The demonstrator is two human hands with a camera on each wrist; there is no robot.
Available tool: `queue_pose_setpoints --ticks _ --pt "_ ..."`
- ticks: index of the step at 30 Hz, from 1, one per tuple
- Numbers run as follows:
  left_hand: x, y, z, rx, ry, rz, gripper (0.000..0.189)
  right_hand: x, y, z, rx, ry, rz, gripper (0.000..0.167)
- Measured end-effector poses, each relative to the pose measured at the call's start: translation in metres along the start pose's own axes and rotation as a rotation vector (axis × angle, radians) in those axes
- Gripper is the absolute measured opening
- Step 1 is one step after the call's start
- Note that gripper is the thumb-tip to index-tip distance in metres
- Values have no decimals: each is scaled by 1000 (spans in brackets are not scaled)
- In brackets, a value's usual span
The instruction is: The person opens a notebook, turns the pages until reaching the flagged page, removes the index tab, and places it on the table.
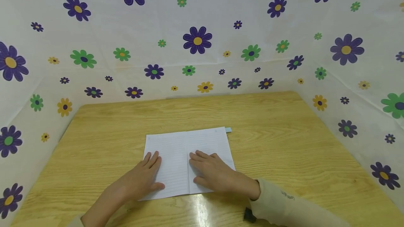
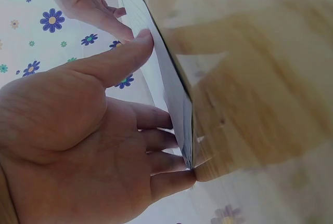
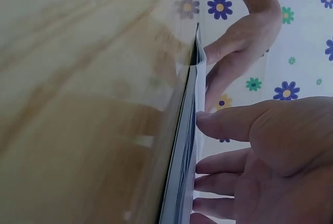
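An open notebook with faintly lined white pages lies on the wooden table, its centre fold running between my hands. My left hand rests on the left page near its outer edge, fingers straight and thumb pointing inward. On the right page, close to the fold, my right hand lies with its fingers extended. In the left wrist view, the thumb and fingertips of the left hand touch the page edge. The right wrist view has the right fingertips against the stacked pages. Neither hand grips anything.
A pale blue tab sticks out at the notebook's top right corner. The wooden table extends around it, bounded by a white flower-patterned cloth at the back and sides. A small black object sits beneath the right sleeve.
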State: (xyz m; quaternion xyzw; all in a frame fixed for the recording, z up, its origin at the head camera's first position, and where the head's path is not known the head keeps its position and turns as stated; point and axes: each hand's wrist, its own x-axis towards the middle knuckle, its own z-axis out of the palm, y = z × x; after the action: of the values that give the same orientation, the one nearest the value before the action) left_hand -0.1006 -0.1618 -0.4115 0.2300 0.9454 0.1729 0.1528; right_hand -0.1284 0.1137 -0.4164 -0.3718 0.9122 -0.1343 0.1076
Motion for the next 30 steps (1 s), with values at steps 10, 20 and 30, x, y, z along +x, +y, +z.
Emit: queue_pose_setpoints --ticks 10,20,30 --pt "-2 -1 -1 -24 -1 -7 98 -10 23 -5 -106 -9 58 69" --pt "-1 -1 -3 -50 -23 -32 100 -23 44 -12 -80 10 127 73" --pt "-1 -1 -3 -65 -23 -36 99 -37 64 -23 -79 -8 200 78"
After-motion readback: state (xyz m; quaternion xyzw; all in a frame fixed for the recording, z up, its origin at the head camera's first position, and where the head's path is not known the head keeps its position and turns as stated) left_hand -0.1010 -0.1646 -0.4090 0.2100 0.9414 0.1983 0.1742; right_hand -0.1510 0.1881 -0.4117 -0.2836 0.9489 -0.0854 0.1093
